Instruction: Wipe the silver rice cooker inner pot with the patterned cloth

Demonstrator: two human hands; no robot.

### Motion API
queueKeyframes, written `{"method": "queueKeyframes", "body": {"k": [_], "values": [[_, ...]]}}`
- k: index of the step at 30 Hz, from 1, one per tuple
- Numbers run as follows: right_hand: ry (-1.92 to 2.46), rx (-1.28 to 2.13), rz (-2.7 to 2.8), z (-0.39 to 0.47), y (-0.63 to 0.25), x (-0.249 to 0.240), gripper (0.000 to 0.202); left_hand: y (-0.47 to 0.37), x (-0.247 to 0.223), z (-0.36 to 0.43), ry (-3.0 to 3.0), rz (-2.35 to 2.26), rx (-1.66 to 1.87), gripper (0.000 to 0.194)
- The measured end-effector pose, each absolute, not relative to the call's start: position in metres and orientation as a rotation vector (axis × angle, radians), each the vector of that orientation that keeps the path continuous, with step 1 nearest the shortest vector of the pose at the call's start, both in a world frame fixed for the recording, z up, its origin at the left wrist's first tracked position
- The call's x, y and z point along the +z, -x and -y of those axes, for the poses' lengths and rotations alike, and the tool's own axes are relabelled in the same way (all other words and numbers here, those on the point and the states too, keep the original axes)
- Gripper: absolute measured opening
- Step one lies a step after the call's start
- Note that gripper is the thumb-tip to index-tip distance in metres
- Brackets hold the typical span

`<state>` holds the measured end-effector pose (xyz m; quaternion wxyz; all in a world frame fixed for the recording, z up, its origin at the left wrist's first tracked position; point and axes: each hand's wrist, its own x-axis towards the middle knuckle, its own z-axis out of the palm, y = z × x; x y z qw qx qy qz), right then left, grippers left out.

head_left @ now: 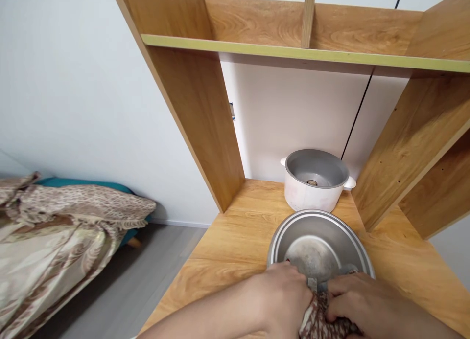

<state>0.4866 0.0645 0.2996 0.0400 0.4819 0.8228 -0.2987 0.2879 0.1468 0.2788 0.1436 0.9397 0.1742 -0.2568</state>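
Note:
A round grey metal pot with a wide rim rests on the wooden table, its inner floor marked with stains. My left hand is closed over the near left part of the rim; most of its fingers are hidden from view. A brown and white patterned cloth bunches at the near rim, between the hands. My right hand is closed on this cloth at the near right of the pot, thumb and fingers pressed into it. Just behind the pot stands a white round cooker body with two side handles and a grey inside.
A wooden shelf unit rises from the table, its shelf board running above the cooker body. Wooden panels stand on the right. At the left, a bed with patterned bedding sits on the grey floor.

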Motion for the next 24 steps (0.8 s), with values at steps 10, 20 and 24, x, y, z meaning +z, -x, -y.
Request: {"method": "queueKeyframes", "body": {"k": [10,20,24], "values": [[-1.499,-0.96,-2.458,-0.065,-0.502,0.321,0.03,-0.292,0.296,-0.148,-2.67,-0.528,-0.88,0.035],[-1.44,-0.932,-2.503,-0.063,-0.513,0.325,0.034,-0.292,0.292,-0.149,-2.687,-0.524,-0.855,0.024],[-1.439,-0.903,-2.532,-0.057,-0.514,0.318,0.039,-0.293,0.294,-0.148,-2.695,-0.515,-0.867,0.025]]}}
